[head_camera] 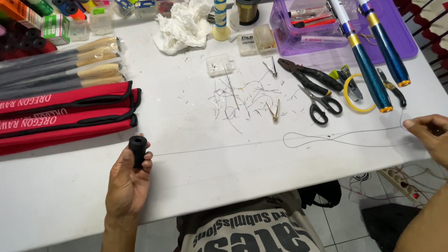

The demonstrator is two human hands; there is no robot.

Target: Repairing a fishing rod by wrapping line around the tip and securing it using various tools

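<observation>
Black spool point(137, 150) gripped in left hand point(128, 179) | right hand point(431, 137), partly cut off, pinches thin line point(326, 138)

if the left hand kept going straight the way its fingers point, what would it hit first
Probably the long red fabric rod sleeves lying just beyond the left hand, which grips a short black cylindrical spool. Only bare white table shows between them, though depth is unclear.

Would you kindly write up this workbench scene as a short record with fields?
Left hand: left hand holds a black spool upright.
Right hand: right hand pinches a thin line, which loops on the white table.
Tools: black scissors, black pliers, blue rods.
Left side: red cases.
Rear: purple tray.
</observation>
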